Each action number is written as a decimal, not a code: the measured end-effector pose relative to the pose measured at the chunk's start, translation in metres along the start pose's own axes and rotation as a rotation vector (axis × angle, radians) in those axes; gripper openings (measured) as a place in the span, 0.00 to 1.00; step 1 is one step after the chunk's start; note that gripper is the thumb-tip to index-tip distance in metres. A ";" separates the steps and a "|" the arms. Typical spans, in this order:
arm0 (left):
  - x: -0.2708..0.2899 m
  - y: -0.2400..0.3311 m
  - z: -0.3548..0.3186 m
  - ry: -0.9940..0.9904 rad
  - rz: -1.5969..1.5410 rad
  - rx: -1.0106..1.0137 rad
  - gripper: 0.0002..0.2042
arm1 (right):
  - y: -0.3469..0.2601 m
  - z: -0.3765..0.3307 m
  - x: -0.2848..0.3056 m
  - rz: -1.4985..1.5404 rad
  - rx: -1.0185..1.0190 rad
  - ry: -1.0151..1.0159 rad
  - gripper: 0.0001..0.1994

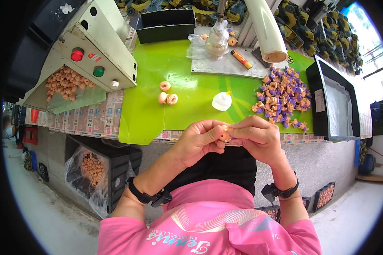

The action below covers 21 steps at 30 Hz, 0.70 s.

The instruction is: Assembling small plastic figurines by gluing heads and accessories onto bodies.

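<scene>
In front of my body, at the near edge of the table, both hands are closed around a small peach-coloured doll head point(224, 134). My left hand point(196, 140) grips it between thumb and fingers. From the other side, the fingertips of my right hand point(259, 139) pinch it; a bit of purple shows beneath them, and my fingers partly cover the piece. Just beyond lies a white squeeze bottle point(221, 102) with a yellow tip. Further left are three hollow peach parts point(172, 99). A heap of peach-and-purple figure pieces point(283, 95) is at the right.
A green mat point(149, 121) covers the tabletop. At left stands a machine housing point(102, 46) with red and green buttons, beside piled peach parts point(68, 83). Black trays stand at the back point(166, 27) and right point(336, 102). A metal plate point(225, 68) bears an orange tube point(241, 59).
</scene>
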<state>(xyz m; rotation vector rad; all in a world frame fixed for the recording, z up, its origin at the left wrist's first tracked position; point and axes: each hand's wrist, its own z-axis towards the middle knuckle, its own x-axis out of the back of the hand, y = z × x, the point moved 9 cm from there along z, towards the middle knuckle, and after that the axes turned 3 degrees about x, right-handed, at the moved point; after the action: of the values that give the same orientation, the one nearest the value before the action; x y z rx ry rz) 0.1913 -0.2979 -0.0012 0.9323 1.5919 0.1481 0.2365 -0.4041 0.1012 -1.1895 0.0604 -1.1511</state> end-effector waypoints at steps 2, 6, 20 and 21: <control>-0.001 0.000 0.001 -0.038 -0.027 0.003 0.15 | -0.001 0.003 0.002 -0.003 -0.008 -0.023 0.15; -0.002 0.006 -0.006 0.007 -0.080 0.007 0.15 | -0.019 0.041 0.025 -0.155 0.152 0.005 0.16; 0.024 0.036 -0.029 0.112 -0.061 -0.126 0.17 | -0.068 0.263 0.123 -0.470 0.348 0.320 0.23; 0.029 0.040 -0.035 0.130 -0.067 -0.156 0.16 | -0.065 0.250 0.118 -0.487 0.414 0.358 0.25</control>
<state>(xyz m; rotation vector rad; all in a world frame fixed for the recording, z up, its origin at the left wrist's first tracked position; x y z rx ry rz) 0.1813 -0.2391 0.0092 0.7600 1.7031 0.2870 0.3938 -0.3116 0.3189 -0.6323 -0.1985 -1.6999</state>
